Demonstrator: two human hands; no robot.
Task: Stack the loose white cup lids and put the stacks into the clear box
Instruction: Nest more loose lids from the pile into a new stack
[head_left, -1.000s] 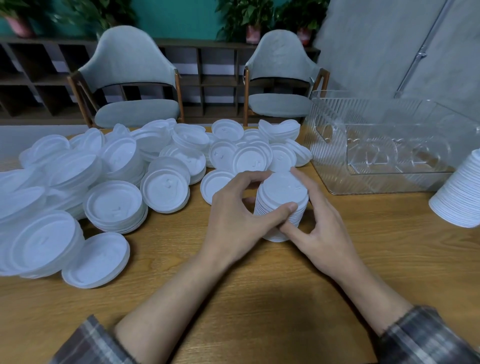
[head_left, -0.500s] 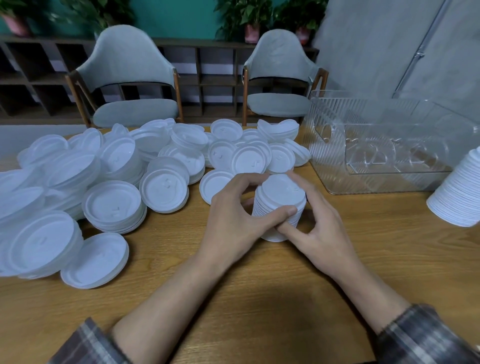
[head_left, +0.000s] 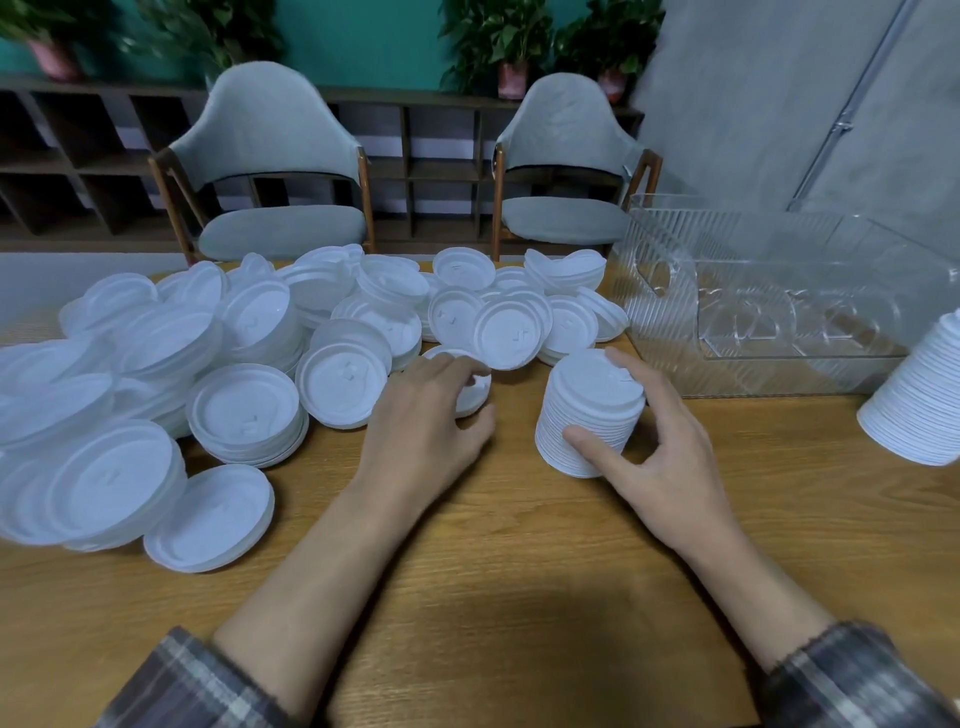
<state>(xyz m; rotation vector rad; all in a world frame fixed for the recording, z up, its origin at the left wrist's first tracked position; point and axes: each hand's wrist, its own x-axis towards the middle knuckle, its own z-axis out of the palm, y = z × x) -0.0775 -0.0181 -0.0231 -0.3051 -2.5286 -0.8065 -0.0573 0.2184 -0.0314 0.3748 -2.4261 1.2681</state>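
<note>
While most of the lids are unsorted, the left half of the table (head_left: 519, 582) carries the bulk of the work: a wide heap of loose lids (head_left: 156, 364), some already nested in short uneven piles, others lying singly and overlapping. At the heap's near edge the left hand (head_left: 421, 421) reaches in, its fingers curled over a single lid (head_left: 470, 389) with the thumb at the near rim, apparently pinching it to lift. Just beside it, on bare wood, stands the stack (head_left: 589, 410), tall and fairly even, which the right hand (head_left: 670, 457) grips with the thumb on the near side and the fingers wrapped round the far side and top. Further right, the clear box (head_left: 779, 296) sits near the stack but apart from it; no white lids show through its ribbed walls, so by my reading nothing has been packed yet. At the far right edge a second stack (head_left: 919, 405) leans on the table, outside the box. I judge the task to be early: two stacks built, none boxed, and a large heap left.
</note>
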